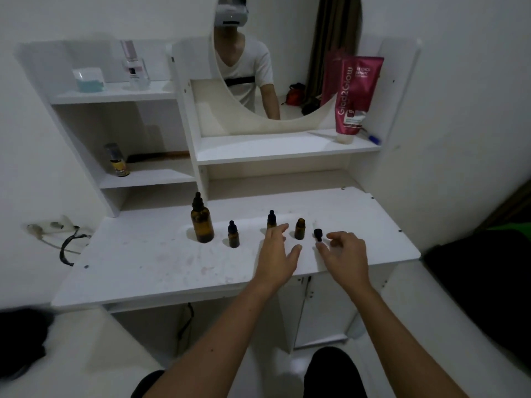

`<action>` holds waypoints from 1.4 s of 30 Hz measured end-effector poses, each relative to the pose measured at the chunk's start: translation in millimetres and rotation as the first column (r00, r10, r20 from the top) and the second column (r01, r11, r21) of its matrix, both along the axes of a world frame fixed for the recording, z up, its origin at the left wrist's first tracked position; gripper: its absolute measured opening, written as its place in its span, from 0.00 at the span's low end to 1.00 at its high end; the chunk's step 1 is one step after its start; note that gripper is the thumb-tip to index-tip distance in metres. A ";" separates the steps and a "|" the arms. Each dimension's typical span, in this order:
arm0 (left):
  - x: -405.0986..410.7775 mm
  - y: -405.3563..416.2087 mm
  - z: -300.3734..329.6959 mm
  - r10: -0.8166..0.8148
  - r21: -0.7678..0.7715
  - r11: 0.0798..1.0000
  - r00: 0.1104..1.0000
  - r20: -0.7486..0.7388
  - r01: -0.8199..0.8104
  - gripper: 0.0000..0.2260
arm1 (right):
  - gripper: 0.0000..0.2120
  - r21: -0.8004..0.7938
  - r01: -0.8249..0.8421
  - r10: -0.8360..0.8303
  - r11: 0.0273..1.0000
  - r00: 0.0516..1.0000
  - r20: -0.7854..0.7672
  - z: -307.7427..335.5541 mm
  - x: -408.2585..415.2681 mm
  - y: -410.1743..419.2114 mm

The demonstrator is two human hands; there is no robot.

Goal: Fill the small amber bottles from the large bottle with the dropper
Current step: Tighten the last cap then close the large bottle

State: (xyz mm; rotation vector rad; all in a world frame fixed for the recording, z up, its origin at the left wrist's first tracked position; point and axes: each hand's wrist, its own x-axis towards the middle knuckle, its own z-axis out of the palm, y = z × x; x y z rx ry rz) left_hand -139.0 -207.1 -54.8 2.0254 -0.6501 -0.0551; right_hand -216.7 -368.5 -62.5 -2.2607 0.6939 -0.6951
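white surface carrying a row of amber bottles: large bottle at left, upright, black dropper cap on; capped small bottle just to its right; second capped small bottle further right and a little further back, its base hidden behind the left hand; open small bottle next, upright, no cap. loose dropper cap lying on the surface just right of the open bottle, its glass tube too faint to make out. left hand held over the surface in front of the second capped bottle, fingers straight and spread, gripping nothing. right hand just right of the dropper cap, fingers loosely curled, thumb tip near the cap; contact with the cap cannot be told, nothing held. shelf unit behind: pink tube standing cap-down on the middle shelf beside an oval mirror; small dark bottle on the lower left shelf; clear bottle and pale blue box on the upper left shelf.
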 end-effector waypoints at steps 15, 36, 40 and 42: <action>14.9 -39.2 -12.0 0.082 0.021 0.996 0.988 0.133 -0.086 0.16 | 0.07 0.276 0.077 -0.120 0.958 0.983 0.142 15.5 -0.4 -6.0; 23.3 -37.9 -23.4 0.078 0.039 0.996 0.990 0.120 -0.083 0.10 | 0.07 0.018 -0.289 0.277 0.957 0.932 0.236 67.3 29.2 5.6; 22.8 -37.5 -22.4 0.064 0.040 0.997 0.992 0.106 -0.069 0.10 | 0.07 -0.043 -0.325 0.328 0.945 0.940 0.090 64.3 40.5 6.1; 22.9 -37.7 -20.2 0.070 0.047 0.996 0.992 0.108 -0.075 0.10 | 0.11 -0.082 -0.284 0.286 0.955 0.958 0.025 62.7 44.8 6.4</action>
